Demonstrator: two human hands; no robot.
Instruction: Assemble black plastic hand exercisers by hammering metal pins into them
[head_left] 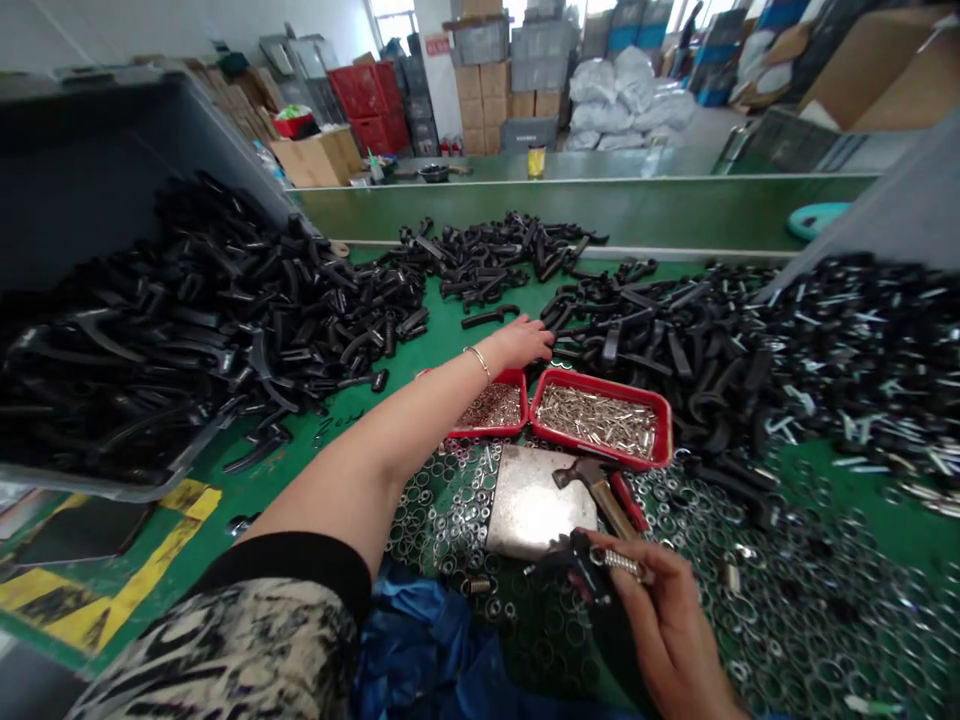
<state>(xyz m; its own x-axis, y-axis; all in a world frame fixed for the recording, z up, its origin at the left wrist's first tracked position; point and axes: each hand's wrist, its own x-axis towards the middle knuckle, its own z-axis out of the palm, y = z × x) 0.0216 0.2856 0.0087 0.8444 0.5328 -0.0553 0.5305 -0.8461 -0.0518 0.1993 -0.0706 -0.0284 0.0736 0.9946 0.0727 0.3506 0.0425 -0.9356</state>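
Note:
My left hand (pixel 525 342) reaches forward to the near edge of a pile of black curved parts (pixel 652 340), just beyond two red trays; its fingertips are partly hidden among the parts. Low at the right, my right hand (pixel 664 610) is closed round a black part (pixel 574 570) with a metal spring (pixel 619 563). A steel plate (pixel 525 500) lies behind that hand, with a hammer (pixel 600 492) across its right side. One red tray (pixel 660 430) holds small metal pins; the other (pixel 487 432), partly behind my left forearm, holds tiny pieces.
Metal rings (pixel 810 600) cover the near right of the green table. A tipped grey bin (pixel 217 150) spills black parts at the left. More black parts with silvery pins (pixel 885 350) lie at the right. Red-handled pliers (pixel 628 500) rest beside the hammer.

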